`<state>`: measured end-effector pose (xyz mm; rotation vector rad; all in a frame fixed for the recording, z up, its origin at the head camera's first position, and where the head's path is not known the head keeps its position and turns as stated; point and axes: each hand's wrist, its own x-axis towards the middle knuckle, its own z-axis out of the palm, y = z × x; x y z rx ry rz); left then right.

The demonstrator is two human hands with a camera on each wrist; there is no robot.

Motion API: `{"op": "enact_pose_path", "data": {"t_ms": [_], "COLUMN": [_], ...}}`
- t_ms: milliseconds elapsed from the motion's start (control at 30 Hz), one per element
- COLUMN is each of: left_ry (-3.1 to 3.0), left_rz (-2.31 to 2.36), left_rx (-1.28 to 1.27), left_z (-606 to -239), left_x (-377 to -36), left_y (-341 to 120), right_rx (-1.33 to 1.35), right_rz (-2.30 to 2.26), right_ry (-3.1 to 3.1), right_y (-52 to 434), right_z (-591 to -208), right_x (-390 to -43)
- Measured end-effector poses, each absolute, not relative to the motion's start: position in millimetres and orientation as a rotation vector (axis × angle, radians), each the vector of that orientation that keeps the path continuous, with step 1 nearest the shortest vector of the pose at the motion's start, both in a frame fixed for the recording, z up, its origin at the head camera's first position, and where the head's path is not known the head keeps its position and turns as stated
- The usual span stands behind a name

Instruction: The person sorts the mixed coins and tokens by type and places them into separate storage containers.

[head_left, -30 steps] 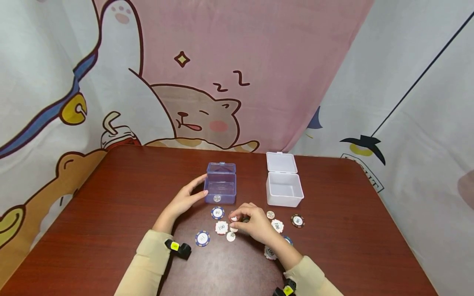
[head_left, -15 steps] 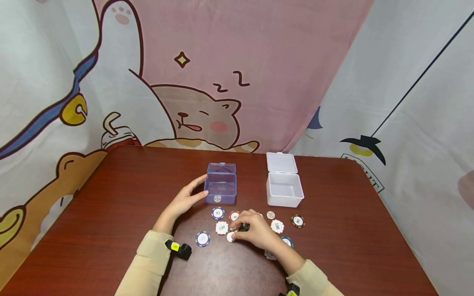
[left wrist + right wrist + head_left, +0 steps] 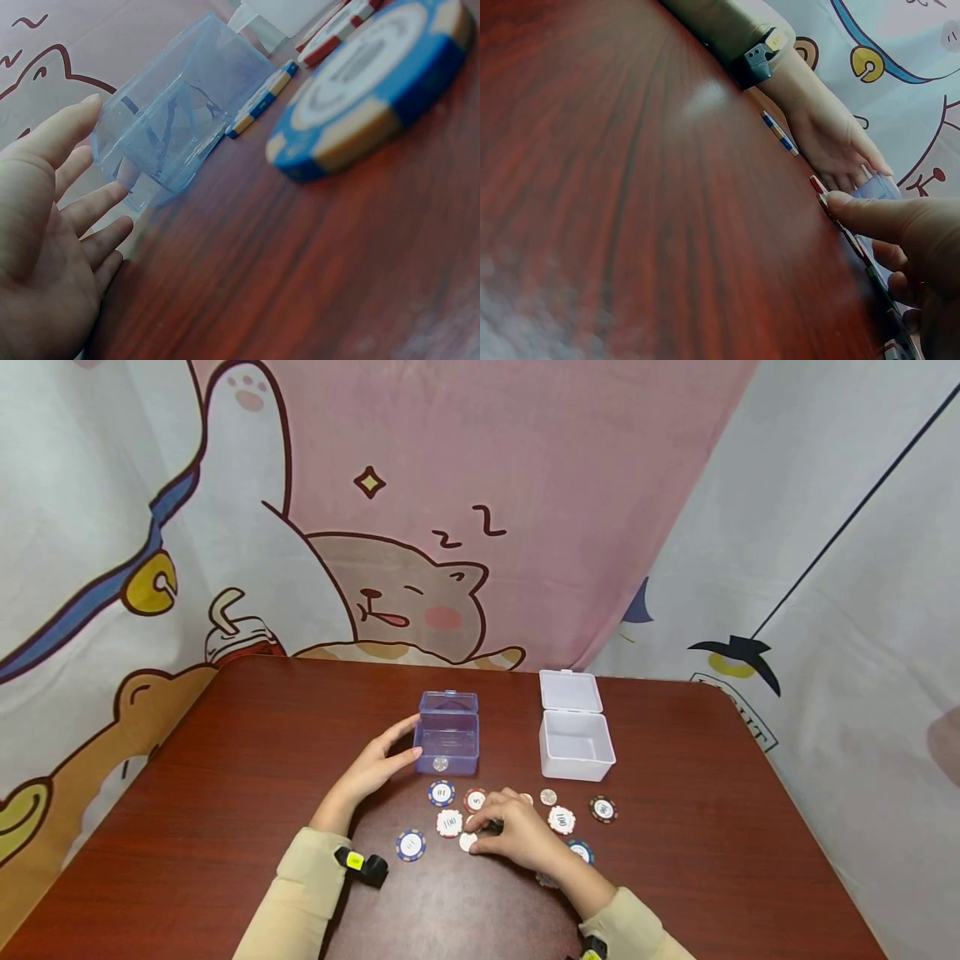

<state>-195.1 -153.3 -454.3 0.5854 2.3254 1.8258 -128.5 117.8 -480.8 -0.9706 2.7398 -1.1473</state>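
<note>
Toward the middle of the dark red table [image 3: 225, 827], my right hand [image 3: 517, 832] bends over a small silvery coin [image 3: 467, 842], thumb at its edge and forefinger just beyond; I cannot tell whether the two really have hold of it. It lies flat, so I suspect something this slim could slide away under my fingertips instead of lifting, and a hasty pinch might skid it against the white chip marked 100 [image 3: 449, 823] just beside it. My bent hand hides part of what lies beneath, so my knuckles could nudge the red chip [image 3: 475, 800] or something unseen. My left hand [image 3: 378, 758] is spread, thumb and fingers touching the side of the purple box [image 3: 461, 767], which stands with its lid up and a second coin [image 3: 440, 764] showing at its front wall. Since I touch that box rather than grip it, a careless push could slide it toward the white box [image 3: 576, 770], and catching its rim might tip it.
</note>
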Motion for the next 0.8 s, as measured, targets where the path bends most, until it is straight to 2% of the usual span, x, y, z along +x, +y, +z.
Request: {"op": "enact_pose_path", "data": {"t_ms": [800], "left_ry": [2.324], "left_rz": [1.836], "left_rx": [0.571], "left_z": [-456.6], "left_x": [-195.3], "left_y": [-152.5], "right_rx": [-1.118], "right_rz": [-0.911], "right_ry": [2.804], "right_y": [116.8], "right_z": [-479.3], "right_x": [-128.0]}}
